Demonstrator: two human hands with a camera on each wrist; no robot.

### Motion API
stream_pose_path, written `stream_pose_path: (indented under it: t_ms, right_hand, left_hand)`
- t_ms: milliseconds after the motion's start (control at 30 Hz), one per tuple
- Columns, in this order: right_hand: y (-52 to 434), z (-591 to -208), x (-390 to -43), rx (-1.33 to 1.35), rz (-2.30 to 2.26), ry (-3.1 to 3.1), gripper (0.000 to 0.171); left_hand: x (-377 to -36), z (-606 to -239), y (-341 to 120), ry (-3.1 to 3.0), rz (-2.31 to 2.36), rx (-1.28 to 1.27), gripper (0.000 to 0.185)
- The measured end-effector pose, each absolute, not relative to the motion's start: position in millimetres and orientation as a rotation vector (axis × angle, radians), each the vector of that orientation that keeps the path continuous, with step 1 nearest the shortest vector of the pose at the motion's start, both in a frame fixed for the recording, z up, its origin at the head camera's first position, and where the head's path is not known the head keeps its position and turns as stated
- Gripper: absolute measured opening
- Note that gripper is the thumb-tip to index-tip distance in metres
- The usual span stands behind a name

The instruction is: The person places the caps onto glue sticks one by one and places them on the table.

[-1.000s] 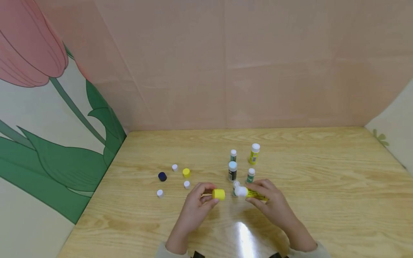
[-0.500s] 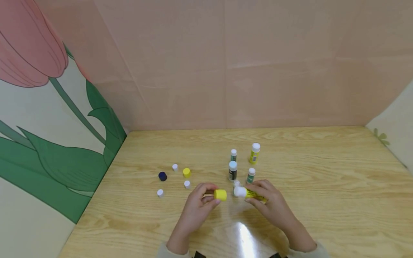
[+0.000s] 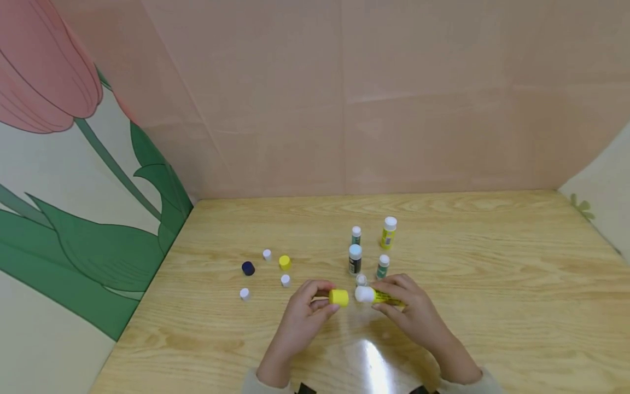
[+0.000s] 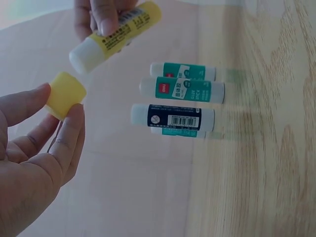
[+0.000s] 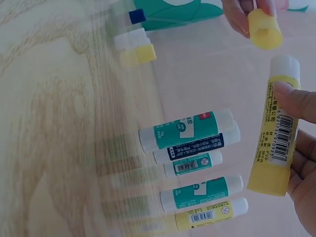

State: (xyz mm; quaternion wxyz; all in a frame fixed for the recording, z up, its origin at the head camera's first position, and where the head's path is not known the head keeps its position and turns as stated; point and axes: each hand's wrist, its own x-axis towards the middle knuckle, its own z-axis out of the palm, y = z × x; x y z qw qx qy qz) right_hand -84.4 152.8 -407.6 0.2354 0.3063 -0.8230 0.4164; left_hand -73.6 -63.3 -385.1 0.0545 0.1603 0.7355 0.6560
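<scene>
Low over the near middle of the counter [image 3: 492, 284], the left hand [image 3: 300, 317] pinches a yellow cap [image 3: 338, 297] between thumb and fingertips, its open end turned toward the right. Just beside it, with a narrow gap between them, the right hand [image 3: 413, 312] grips a yellow glue stick [image 3: 379, 296] that lies roughly level, its white uncapped end pointing at the cap. The fingers curl round the yellow barrel, and the thumb presses on the label in the right wrist view.

Just behind the hands stand four more glue sticks, all upright and capless: a dark-labelled one [image 3: 355, 260], a small green one [image 3: 383, 266] to its right, another green one [image 3: 356, 235] further back, and a yellow one [image 3: 388, 232] at the rear right. A further small stick [image 3: 361, 280] is partly hidden behind the held stick.

Well apart to the left lie loose caps on the wood: a second yellow cap [image 3: 284, 262], a dark blue cap [image 3: 248, 268], and three white caps [image 3: 267, 254] [image 3: 285, 280] [image 3: 244, 294].
</scene>
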Motion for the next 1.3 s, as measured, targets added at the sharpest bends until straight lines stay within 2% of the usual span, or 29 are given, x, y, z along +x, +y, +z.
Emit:
stream_pose_path:
  t_ms: [600, 967, 1300]
  right_hand:
    - [149, -406, -82, 0.855, 1.129, -2.283, 0.039]
    - [147, -405, -81, 0.854, 1.122, -2.284, 0.039]
    - [146, -409, -82, 0.869, 1.103, -2.268, 0.038]
  left_hand:
    - [-73, -385, -61, 2.222, 1.978, 0.462, 0.028]
    - [-66, -360, -59, 2.231, 1.962, 0.475, 0.025]
    - [-66, -363, -57, 2.207, 1.996, 0.488, 0.026]
